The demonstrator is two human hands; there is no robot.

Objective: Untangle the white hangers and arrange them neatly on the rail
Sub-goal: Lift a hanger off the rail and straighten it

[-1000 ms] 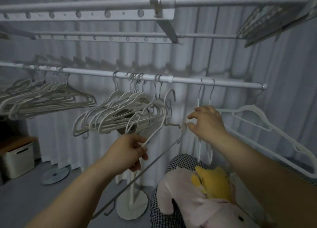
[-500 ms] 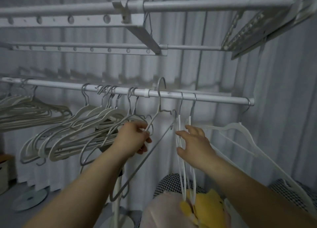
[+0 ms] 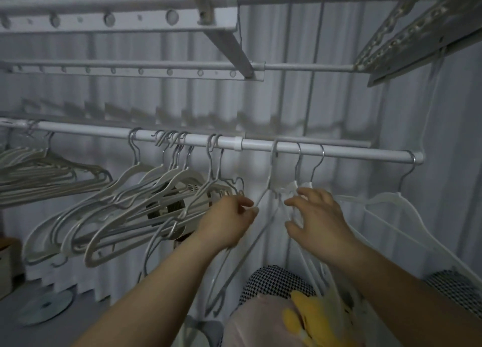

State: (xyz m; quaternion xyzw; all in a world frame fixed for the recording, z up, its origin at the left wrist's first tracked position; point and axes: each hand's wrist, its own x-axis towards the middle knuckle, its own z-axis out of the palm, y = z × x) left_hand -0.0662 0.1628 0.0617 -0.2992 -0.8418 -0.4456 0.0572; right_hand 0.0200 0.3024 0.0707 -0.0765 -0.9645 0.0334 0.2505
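A white rail [image 3: 260, 146] runs across the middle of the view. A white hanger [image 3: 268, 179] hangs from it by its hook at the centre. My left hand [image 3: 229, 223] pinches that hanger's left shoulder arm just below the neck. My right hand [image 3: 317, 221] is beside it with fingers spread, touching two more white hangers [image 3: 303, 183] that hang edge-on. A tangled bunch of white hangers [image 3: 125, 211] hangs to the left, and another bunch [image 3: 34, 174] sits at the far left. One hanger [image 3: 391, 203] hangs at the rail's right end.
Upper drying-rack bars [image 3: 130, 23] and a folded rack panel [image 3: 407, 39] hang overhead. A fan [image 3: 172, 208] stands behind the middle bunch. A checked cushion [image 3: 271, 284] and a pink and yellow plush toy [image 3: 300, 318] lie below my hands. A white curtain [image 3: 456, 138] backs everything.
My left hand lifted the loose hanger and its hook now sits on the rail. My right hand let go of it and moved to the two hangers beside it. The view shifted right.
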